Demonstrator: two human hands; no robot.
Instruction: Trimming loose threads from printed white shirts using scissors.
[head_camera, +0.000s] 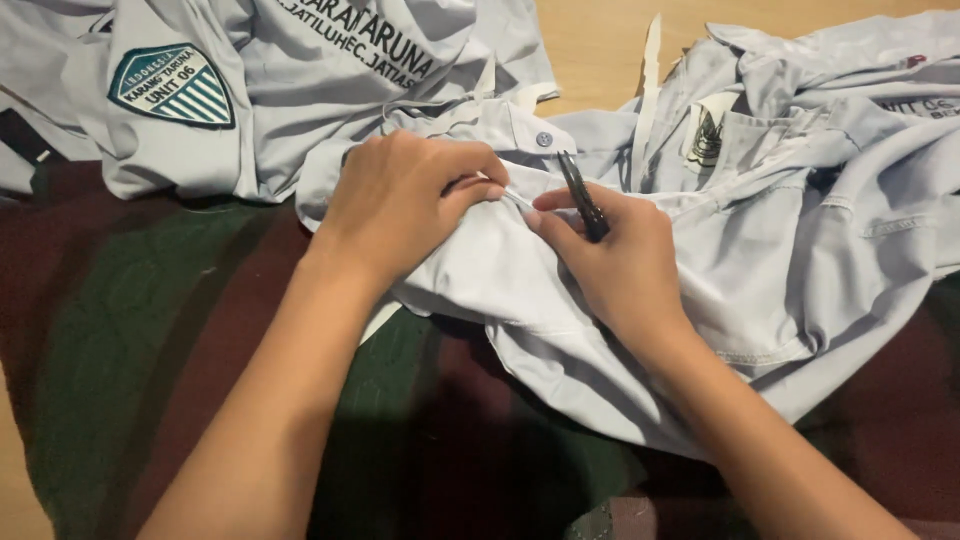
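Left hand (400, 205) pinches soft, creased grey shirt (500, 270) cloth; right hand (615, 260) grips a slim black tool (582, 195)

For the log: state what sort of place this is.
Probably a home or small tailoring spot, worked at floor level. Light grey shirts with sewn badges lie heaped on a dark red-and-green cloth over wooden flooring, and the right hand holds a slim dark tool.
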